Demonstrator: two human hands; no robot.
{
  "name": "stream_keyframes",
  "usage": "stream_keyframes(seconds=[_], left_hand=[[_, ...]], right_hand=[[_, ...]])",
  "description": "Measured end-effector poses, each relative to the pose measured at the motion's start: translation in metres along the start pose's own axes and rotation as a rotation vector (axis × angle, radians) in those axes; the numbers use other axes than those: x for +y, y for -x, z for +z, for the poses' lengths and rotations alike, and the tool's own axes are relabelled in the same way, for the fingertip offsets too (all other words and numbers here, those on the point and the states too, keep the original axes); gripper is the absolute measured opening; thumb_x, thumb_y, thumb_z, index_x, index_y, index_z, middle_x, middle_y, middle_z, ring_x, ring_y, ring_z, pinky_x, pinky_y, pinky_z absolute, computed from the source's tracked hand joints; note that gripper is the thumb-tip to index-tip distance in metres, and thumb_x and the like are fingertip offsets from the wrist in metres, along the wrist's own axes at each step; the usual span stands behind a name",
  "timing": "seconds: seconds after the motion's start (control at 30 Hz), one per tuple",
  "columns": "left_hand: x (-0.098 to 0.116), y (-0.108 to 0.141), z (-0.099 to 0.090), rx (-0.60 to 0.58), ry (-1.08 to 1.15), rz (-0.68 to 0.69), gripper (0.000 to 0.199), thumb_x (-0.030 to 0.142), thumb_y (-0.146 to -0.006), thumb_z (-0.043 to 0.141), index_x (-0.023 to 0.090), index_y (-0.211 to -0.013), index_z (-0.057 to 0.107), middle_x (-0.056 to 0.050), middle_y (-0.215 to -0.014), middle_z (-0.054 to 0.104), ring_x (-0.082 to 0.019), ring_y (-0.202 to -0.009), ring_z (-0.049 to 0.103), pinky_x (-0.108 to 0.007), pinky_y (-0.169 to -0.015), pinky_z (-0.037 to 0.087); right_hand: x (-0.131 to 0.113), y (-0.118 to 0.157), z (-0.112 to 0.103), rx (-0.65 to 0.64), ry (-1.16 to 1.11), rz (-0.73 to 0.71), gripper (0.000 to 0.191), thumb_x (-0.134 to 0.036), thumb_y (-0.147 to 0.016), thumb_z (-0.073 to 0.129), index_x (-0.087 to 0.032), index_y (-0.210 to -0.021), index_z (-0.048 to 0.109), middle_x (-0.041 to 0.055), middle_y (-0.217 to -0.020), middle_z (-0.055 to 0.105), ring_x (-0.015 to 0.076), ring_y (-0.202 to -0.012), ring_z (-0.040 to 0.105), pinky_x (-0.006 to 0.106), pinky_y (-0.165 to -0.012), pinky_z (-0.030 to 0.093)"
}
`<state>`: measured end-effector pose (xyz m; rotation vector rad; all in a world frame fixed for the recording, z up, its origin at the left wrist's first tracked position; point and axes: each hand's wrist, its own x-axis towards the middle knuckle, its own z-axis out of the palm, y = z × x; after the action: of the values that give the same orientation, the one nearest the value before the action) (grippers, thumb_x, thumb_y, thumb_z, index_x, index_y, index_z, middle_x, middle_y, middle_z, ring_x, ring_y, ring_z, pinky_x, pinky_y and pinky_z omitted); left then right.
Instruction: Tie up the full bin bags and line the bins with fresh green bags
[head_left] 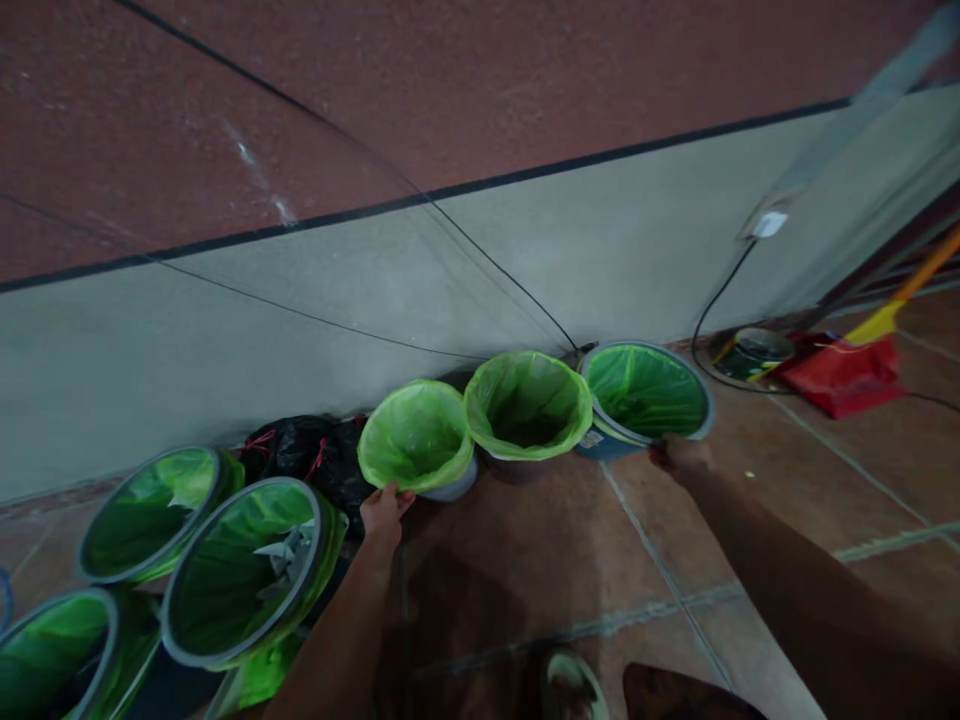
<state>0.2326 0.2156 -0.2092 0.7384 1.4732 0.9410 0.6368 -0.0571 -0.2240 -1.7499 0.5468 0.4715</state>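
Three trash bins with green liners stand in a row against the wall. My left hand (384, 515) is closed on the front rim of the left bin (454, 485), where its light green liner (416, 430) folds over the edge. At the right end, my right hand (681, 455) grips the front rim of a blue bin (646, 390) with a grey ring around its top. Between these two is a bin with a dark inside and a yellow-green liner (529, 400); neither hand touches it. The fingertips of both hands are partly hidden at the rims.
On the left are several larger lined bins (251, 570), one with pale crumpled waste (289, 555). Black tied garbage bags (341, 465) lie beside them. A red dustpan (844, 370), a can (754, 353) and a black cable (701, 325) are at right. My foot (574, 685) shows below.
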Motion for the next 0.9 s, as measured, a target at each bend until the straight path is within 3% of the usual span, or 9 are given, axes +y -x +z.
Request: stream_keyframes(seconds=[0.17,0.27,0.43,0.5,0.57,0.67,0.77,0.9], left_hand=[[0.003,-0.002,-0.002,-0.065,-0.007,-0.051,0.009,0.007,-0.077,0.062,0.011,-0.070,0.058,0.000,-0.058,0.061,-0.011,-0.048,0.061,-0.029,-0.060,0.058],[0.004,0.000,-0.005,-0.114,-0.037,-0.058,0.008,0.008,-0.078,0.063,0.011,-0.073,0.058,-0.002,-0.063,0.063,-0.013,-0.052,0.065,-0.030,-0.061,0.058],[-0.002,0.011,-0.010,-0.241,-0.056,-0.108,0.012,0.020,-0.083,0.065,0.012,-0.079,0.058,-0.005,-0.071,0.067,-0.014,-0.060,0.068,-0.027,-0.061,0.056],[-0.005,0.016,-0.010,-0.263,-0.051,-0.130,0.015,0.025,-0.085,0.064,0.012,-0.081,0.058,-0.006,-0.073,0.068,-0.014,-0.062,0.068,-0.027,-0.062,0.056],[-0.007,0.020,-0.010,-0.270,-0.043,-0.146,0.016,0.027,-0.087,0.061,0.012,-0.083,0.059,-0.007,-0.073,0.069,-0.014,-0.062,0.068,-0.027,-0.063,0.056],[-0.008,0.022,-0.006,-0.246,-0.020,-0.155,0.013,0.024,-0.089,0.058,0.012,-0.084,0.059,-0.006,-0.070,0.067,-0.014,-0.061,0.068,-0.028,-0.063,0.055],[-0.006,0.020,0.002,-0.202,-0.012,-0.162,0.006,0.016,-0.084,0.062,0.013,-0.080,0.059,-0.004,-0.068,0.066,-0.014,-0.057,0.066,-0.029,-0.062,0.055],[0.003,0.012,0.012,-0.118,-0.002,-0.114,0.010,0.007,-0.075,0.066,0.012,-0.072,0.058,-0.002,-0.063,0.065,-0.012,-0.053,0.064,-0.027,-0.060,0.054]], right_hand=[[0.000,-0.007,0.001,0.095,0.022,-0.094,0.009,-0.019,-0.084,0.059,-0.016,-0.079,0.052,-0.0009,-0.063,0.053,0.0102,-0.047,0.054,0.023,-0.048,0.052],[0.000,-0.006,-0.007,0.050,0.022,-0.125,0.009,-0.023,-0.087,0.056,-0.014,-0.084,0.054,0.0001,-0.065,0.055,0.0109,-0.050,0.056,0.027,-0.054,0.055],[0.015,0.033,-0.003,-0.020,-0.031,-0.013,0.030,-0.046,-0.093,0.042,-0.019,-0.097,0.055,0.0009,-0.067,0.057,0.0138,-0.053,0.058,0.033,-0.057,0.056],[0.023,0.059,0.014,-0.106,0.039,0.052,0.040,-0.056,-0.090,0.044,-0.019,-0.096,0.056,0.0030,-0.068,0.060,0.0145,-0.054,0.058,0.030,-0.052,0.054],[0.030,0.085,0.038,-0.371,0.121,0.064,0.049,-0.065,-0.084,0.047,-0.018,-0.094,0.058,0.0062,-0.073,0.065,0.0142,-0.055,0.060,0.026,-0.048,0.051],[0.034,0.115,0.077,-0.528,0.218,-0.001,0.038,-0.053,-0.084,0.058,-0.017,-0.097,0.057,0.0052,-0.077,0.067,0.0123,-0.057,0.062,0.023,-0.050,0.052],[0.032,0.124,0.103,-0.418,0.353,-0.074,0.014,-0.029,-0.088,0.055,-0.016,-0.092,0.056,0.0025,-0.069,0.065,0.0112,-0.053,0.062,0.023,-0.053,0.054],[0.029,0.112,0.107,-0.333,0.492,-0.144,0.015,-0.025,-0.087,0.052,-0.013,-0.082,0.058,0.0055,-0.057,0.061,0.0164,-0.049,0.063,0.027,-0.051,0.055]])
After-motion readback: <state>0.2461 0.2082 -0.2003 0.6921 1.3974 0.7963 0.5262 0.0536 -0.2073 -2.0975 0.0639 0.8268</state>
